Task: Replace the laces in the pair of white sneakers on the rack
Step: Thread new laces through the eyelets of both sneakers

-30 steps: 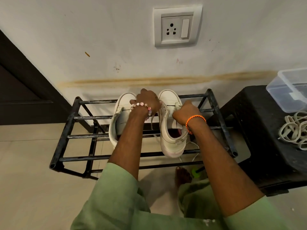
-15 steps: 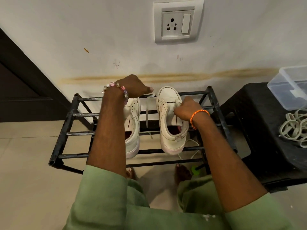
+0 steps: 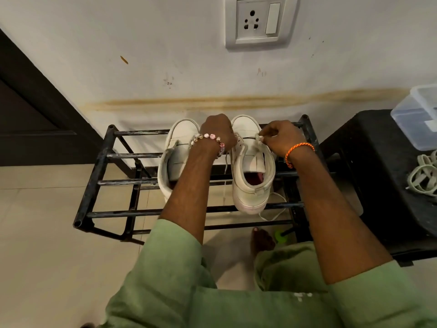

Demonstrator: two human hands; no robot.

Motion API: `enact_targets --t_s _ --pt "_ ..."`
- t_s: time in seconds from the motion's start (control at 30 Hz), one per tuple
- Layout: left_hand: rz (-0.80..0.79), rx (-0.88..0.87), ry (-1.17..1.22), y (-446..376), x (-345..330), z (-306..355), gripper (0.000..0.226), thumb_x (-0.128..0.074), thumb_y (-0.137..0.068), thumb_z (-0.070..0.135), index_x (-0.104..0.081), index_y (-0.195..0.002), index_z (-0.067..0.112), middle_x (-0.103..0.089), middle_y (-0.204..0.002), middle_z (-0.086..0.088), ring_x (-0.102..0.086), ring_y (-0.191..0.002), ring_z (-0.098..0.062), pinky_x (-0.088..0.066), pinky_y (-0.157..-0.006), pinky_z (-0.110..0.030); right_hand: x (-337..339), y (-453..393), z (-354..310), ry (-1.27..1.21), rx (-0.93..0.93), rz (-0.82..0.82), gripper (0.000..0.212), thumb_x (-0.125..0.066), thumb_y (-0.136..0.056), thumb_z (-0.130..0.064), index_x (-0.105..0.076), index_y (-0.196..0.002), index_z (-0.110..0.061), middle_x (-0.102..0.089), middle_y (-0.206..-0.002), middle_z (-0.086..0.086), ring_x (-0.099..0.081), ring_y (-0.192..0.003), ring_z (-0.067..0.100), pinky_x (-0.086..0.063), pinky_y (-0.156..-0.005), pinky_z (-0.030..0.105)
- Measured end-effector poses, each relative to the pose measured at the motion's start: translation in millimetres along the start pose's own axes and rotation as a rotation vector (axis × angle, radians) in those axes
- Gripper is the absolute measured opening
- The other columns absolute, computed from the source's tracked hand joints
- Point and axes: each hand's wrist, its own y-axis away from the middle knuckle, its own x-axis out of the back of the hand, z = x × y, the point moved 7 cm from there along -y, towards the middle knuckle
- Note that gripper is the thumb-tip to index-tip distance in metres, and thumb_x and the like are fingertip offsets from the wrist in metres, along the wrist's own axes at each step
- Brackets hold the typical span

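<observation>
My right hand (image 3: pixel 281 137) pinches the lace (image 3: pixel 258 140) at the shoe's (image 3: pixel 251 166) toe end; the heel lies toward me.

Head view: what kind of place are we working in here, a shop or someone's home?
Most likely a home, probably an entryway or hallway. A low black metal shoe rack stands on a tiled floor against a scuffed painted wall with a socket and switch plate, and a dark door is at the left.
</observation>
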Motion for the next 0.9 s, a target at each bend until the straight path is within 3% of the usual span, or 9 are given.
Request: enact_targets --t_s 0.17,0.23,0.33,0.43,0.5,0.57,0.63,0.8,0.9 --pt "-0.200 0.026 0.158 0 0 -8 0.009 -0.060 -0.084 0.013 -0.065 -0.089 0.006 -0.067 -0.106 -0.011 -0.059 -0.098 -0.026 -0.045 -0.079 -0.034 0 -1 3 0.019 0.006 0.030 0.016 -0.064 -0.087 -0.012 -0.069 -0.101 -0.008 -0.068 -0.106 0.011 -0.061 -0.100 0.020 -0.039 -0.076 0.019" --pt "-0.266 0.087 0.406 3 1 -13 0.007 -0.055 -0.084 0.005 -0.060 -0.081 0.003 -0.066 -0.110 -0.021 -0.061 -0.095 -0.033 -0.046 -0.083 -0.041 1 -1 4 0.024 0.015 0.037 0.014 -0.065 -0.087 -0.013 -0.070 -0.099 -0.007 -0.069 -0.104 0.012 -0.061 -0.098 0.020 -0.038 -0.075 0.019" --pt "-0.316 0.182 0.782 6 1 -19 0.021 -0.045 -0.088 -0.004 -0.054 -0.070 0.003 -0.067 -0.098 -0.015 -0.063 -0.077 -0.020 -0.043 -0.076 -0.030 1 -3 4 0.058 0.041 0.018 0.012 -0.064 -0.088 -0.015 -0.068 -0.094 -0.006 -0.068 -0.100 0.012 -0.059 -0.093 0.018 -0.038 -0.076 0.021" --pt "-0.279 0.230 0.604 5 0 -24 0.018 -0.050 -0.092 0.008 -0.055 -0.074 0.009 -0.062 -0.093 -0.010 -0.060 -0.068 -0.012 -0.050 -0.061 -0.017 -2 -4 0 0.058 0.066 -0.005 0.009 -0.061 -0.089 -0.016 -0.065 -0.091 -0.008 -0.064 -0.092 0.008 -0.057 -0.089 0.020 -0.040 -0.073 0.024" --pt "-0.263 0.232 0.456 2 -3 -24 0.019 -0.057 -0.091 0.022 -0.059 -0.080 0.006 -0.064 -0.089 -0.009 -0.062 -0.066 -0.014 -0.050 -0.052 -0.019 -2 -6 -4 0.038 0.071 0.004 0.005 -0.060 -0.088 -0.013 -0.062 -0.084 -0.011 -0.063 -0.089 0.004 -0.055 -0.084 0.017 -0.039 -0.071 0.024" --pt "-0.266 0.173 0.335 -2 -8 -20 0.038 -0.063 -0.087 0.038 -0.065 -0.092 0.001 -0.068 -0.093 -0.011 -0.067 -0.079 -0.022 -0.055 -0.069 -0.028 -2 -7 -3 0.012 0.050 0.004 0.011 -0.062 -0.088 -0.015 -0.058 -0.078 -0.014 -0.062 -0.088 0.003 -0.054 -0.084 0.016 -0.039 -0.072 0.024" --pt "-0.217 0.123 0.256 -2 -9 -18 0.041 -0.066 -0.085 0.039 -0.068 -0.095 -0.001 -0.070 -0.098 -0.015 -0.068 -0.091 -0.027 -0.054 -0.086 -0.039 -3 -8 1 -0.018 0.010 -0.008 0.012 -0.063 -0.088 -0.020 -0.057 -0.079 -0.015 -0.061 -0.091 0.004 -0.055 -0.087 0.017 -0.040 -0.074 0.025" --pt "-0.165 0.100 0.137 -7 -11 -17 0.034 -0.064 -0.088 0.027 -0.067 -0.096 -0.005 -0.069 -0.100 -0.020 -0.065 -0.096 -0.031 -0.049 -0.083 -0.034 -4 -6 4 -0.085 -0.055 -0.028 0.028 -0.062 -0.088 -0.040 -0.058 -0.089 -0.013 -0.061 -0.088 0.004 -0.058 -0.079 0.019 -0.048 -0.074 0.030" --pt "-0.190 0.099 0.075 -7 -13 -16 0.037 -0.057 -0.092 0.029 -0.063 -0.108 -0.004 -0.065 -0.109 -0.018 -0.060 -0.104 -0.031 -0.043 -0.078 -0.031 -8 1 -2 -0.112 -0.096 -0.134 0.031 -0.066 -0.083 -0.042 -0.054 -0.095 -0.016 -0.054 -0.082 -0.003 -0.054 -0.071 0.013 -0.049 -0.062 0.027"
